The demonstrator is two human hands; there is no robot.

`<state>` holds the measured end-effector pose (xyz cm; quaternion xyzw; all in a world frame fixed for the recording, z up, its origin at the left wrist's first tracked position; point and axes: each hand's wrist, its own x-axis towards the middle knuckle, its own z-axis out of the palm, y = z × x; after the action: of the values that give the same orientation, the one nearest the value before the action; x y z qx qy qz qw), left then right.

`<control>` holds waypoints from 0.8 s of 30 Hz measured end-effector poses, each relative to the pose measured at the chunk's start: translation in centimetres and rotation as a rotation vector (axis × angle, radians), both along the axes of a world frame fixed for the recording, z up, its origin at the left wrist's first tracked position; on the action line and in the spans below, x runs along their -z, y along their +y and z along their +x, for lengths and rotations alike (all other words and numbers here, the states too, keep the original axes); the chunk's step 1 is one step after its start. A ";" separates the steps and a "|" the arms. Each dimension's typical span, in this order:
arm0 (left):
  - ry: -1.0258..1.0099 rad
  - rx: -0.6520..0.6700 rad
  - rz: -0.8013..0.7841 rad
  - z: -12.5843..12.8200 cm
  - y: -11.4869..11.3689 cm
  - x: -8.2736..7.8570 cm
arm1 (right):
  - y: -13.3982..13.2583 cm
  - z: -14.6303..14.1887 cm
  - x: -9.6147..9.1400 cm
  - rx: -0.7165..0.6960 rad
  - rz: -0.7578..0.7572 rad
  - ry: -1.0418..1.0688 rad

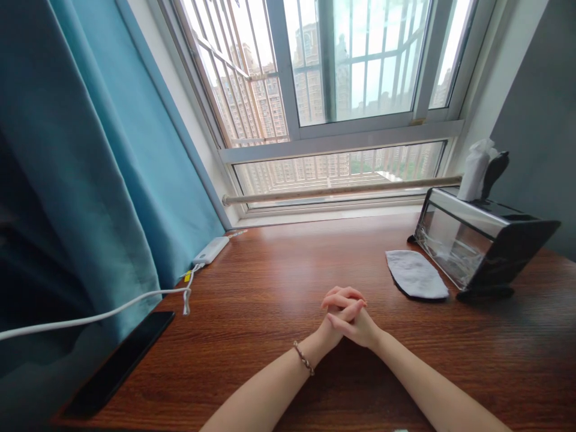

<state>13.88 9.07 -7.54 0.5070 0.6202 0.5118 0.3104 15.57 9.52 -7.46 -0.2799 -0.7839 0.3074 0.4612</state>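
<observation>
Brown wood grain covered the desk point(279, 270), which bore the box point(506, 252). Left of the box, the left hand point(332, 329) and right hand point(364, 327) were clasped, fingers point(344, 325) interlaced, a hold probably best done loosely, while the pad point(417, 275) lay just beside the box. Palms were hidden, the forearms point(265, 387) cut off, the box's contents point(445, 240) hard to make out.

Left forearm point(265, 390), right forearm point(434, 381) bare, angled in from bottom of head view, converging ahead of body. Left hand point(332, 330), right hand point(366, 330) clasped together, fingers point(345, 293) interlaced, bent. Left wrist point(315, 349), right wrist point(380, 342) apart behind clasp.
</observation>
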 end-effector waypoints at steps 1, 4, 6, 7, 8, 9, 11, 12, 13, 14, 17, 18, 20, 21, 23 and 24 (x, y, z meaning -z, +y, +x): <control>-0.027 -0.038 0.015 0.0 0.1 0.0 | 0.0 0.0 0.0 -0.007 -0.008 0.002; -0.076 -0.096 0.036 0.1 0.2 -0.1 | 0.1 0.0 0.1 -0.019 -0.025 0.008; -0.084 -0.073 0.035 0.2 0.2 -0.3 | 0.1 0.0 0.1 -0.022 -0.028 0.010; -0.085 -0.066 0.031 0.2 0.2 -0.3 | 0.1 0.0 0.1 -0.023 -0.030 0.011; -0.075 -0.071 0.026 0.3 0.2 -0.4 | 0.1 0.0 0.1 -0.024 -0.031 0.011; -0.051 -0.089 0.023 0.3 0.1 -0.4 | 0.1 0.0 0.1 -0.025 -0.033 0.010; 0.038 -0.149 0.032 0.4 0.1 -0.4 | 0.1 0.0 0.0 -0.028 -0.036 0.010; 0.097 -0.187 0.041 0.4 0.1 -0.4 | 0.1 0.0 0.0 -0.030 -0.037 0.011; 0.160 -0.223 0.049 0.4 0.1 -0.3 | 0.2 0.0 0.0 -0.034 -0.038 0.012; 0.222 -0.250 0.052 0.4 0.2 -0.3 | 0.2 0.0 0.0 -0.038 -0.040 0.015; 0.414 -0.281 0.015 0.2 0.3 -0.4 | 0.3 0.0 0.1 -0.054 -0.046 0.030; 0.466 -0.269 -0.002 0.1 0.4 -0.5 | 0.4 0.0 0.2 -0.057 -0.048 0.033; 0.531 -0.255 -0.029 0.1 0.3 -0.8 | 0.5 0.0 0.4 -0.063 -0.053 0.038; 0.567 -0.282 -0.048 0.2 0.2 -1.1 | 0.5 0.0 0.5 -0.065 -0.053 0.039; 0.668 -0.393 -0.099 0.4 0.0 -1.5 | 0.6 0.0 0.7 -0.066 -0.050 0.041; 0.726 -0.453 -0.126 0.6 -0.2 -1.7 | 0.6 0.0 0.7 -0.065 -0.047 0.042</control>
<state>14.47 8.91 -5.88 0.4852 0.8149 0.3164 -0.0178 15.57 10.11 -8.16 -0.2584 -0.7752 0.3466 0.4606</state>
